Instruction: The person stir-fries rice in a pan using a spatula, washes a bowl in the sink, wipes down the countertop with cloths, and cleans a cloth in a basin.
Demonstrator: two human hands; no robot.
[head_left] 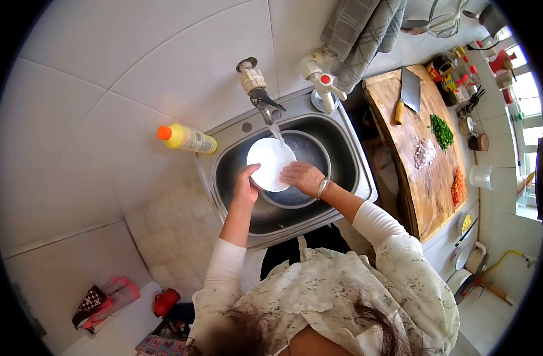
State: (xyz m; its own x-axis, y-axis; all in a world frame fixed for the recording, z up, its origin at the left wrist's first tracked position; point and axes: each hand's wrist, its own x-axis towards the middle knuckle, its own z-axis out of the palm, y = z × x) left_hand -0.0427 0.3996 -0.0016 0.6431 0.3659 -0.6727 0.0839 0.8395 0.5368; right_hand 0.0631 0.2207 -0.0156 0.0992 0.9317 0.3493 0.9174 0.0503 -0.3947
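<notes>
A white bowl (pixel 270 155) is tilted under the running tap (pixel 264 105), and water falls onto its upper edge. My left hand (pixel 246 183) grips the bowl's lower left rim, thumb on the near face. Flat against the bowl's lower right part lie the fingers of my right hand (pixel 304 178), which has a bracelet at the wrist. Whether anything is under those fingers is hidden. Below the bowl, a round metal basin (pixel 320 153) sits inside the steel sink (pixel 348 169).
A yellow bottle with an orange cap (pixel 187 139) stands left of the sink. At right, a wooden board (pixel 402 142) carries a cleaver (pixel 408 94), chopped greens (pixel 441 132), a pale chopped heap (pixel 425 153) and an orange-red one (pixel 458 186). A second tap (pixel 322 83) has a red-marked handle.
</notes>
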